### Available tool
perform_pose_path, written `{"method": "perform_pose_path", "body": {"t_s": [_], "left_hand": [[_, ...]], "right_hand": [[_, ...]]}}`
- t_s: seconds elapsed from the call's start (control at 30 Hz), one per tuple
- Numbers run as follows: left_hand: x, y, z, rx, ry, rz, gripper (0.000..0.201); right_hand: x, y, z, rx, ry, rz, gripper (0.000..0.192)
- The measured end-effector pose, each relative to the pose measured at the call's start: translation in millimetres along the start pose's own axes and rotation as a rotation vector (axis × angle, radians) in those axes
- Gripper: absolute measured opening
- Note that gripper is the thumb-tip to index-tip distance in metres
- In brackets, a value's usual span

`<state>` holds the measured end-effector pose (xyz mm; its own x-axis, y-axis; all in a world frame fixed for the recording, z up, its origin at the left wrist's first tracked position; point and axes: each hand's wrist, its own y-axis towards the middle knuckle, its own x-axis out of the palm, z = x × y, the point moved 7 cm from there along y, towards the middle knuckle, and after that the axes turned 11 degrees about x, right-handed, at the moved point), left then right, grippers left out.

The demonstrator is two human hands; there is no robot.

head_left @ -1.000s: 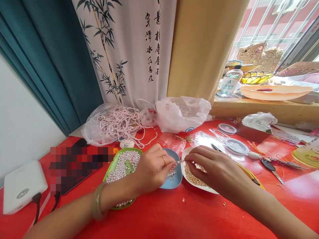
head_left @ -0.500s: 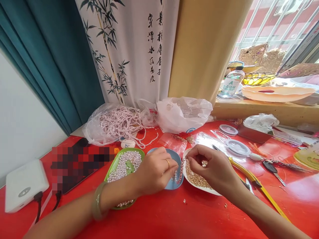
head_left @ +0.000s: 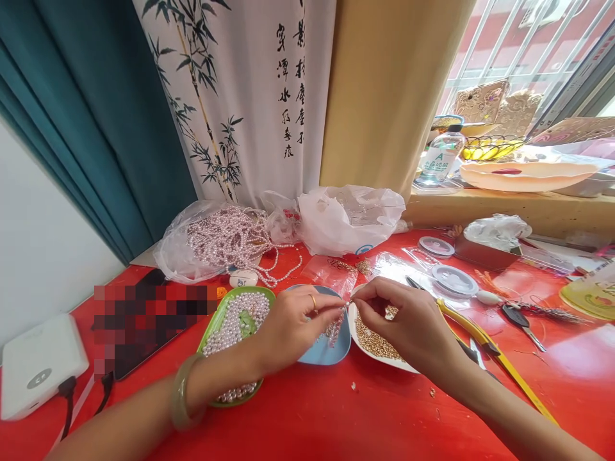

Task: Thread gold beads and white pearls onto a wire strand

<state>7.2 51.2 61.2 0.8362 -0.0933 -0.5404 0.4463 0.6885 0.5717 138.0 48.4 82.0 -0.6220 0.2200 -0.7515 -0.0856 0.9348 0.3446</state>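
Observation:
Over the blue plate (head_left: 314,356), my left hand (head_left: 298,323) and my right hand (head_left: 401,317) meet at the fingertips. A small white pearl bead (head_left: 346,305) is pinched in my left thumb and finger. My right thumb and forefinger close at that same spot on the end of a beaded strand; the thread itself is too fine to see. The pinkish beaded strand (head_left: 333,334) hangs just below, over the plate. Under my left wrist lies the green tray (head_left: 204,333) of pearl beads. Partly behind my right hand is the white dish (head_left: 356,339) of gold beads.
Behind the trays lie a bag of pearl strands (head_left: 221,240) and a white plastic bag (head_left: 350,218). Yellow-handled pliers (head_left: 490,342), a key (head_left: 521,323) and round clear cases (head_left: 454,282) are at the right. A white power bank (head_left: 43,365) with cables sits at the left.
My left hand has opened out from its curled pose and reached right, bringing a pearl bead to my right fingertips. The strand now hangs farther left. The view has shifted slightly.

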Motion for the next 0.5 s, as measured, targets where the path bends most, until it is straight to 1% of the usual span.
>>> {"method": "perform_pose_path", "body": {"t_s": [0.1, 0.23, 0.37, 0.5], "left_hand": [[-1.6, 2, -1, 0.049, 0.017, 0.013, 0.019], [-3.0, 3, 7, 0.172, 0.099, 0.014, 0.019], [-3.2, 2, 14, 0.267, 0.161, 0.013, 0.019], [-1.5, 0, 17, 0.338, 0.213, 0.007, 0.020]], "right_hand": [[-1, 1, -4, -0.050, 0.002, -0.049, 0.013], [-5, 4, -12, -0.132, 0.037, -0.109, 0.015], [-9, 2, -18, -0.203, -0.003, -0.093, 0.013], [-4, -1, -17, -0.257, -0.107, -0.086, 0.014]]}}
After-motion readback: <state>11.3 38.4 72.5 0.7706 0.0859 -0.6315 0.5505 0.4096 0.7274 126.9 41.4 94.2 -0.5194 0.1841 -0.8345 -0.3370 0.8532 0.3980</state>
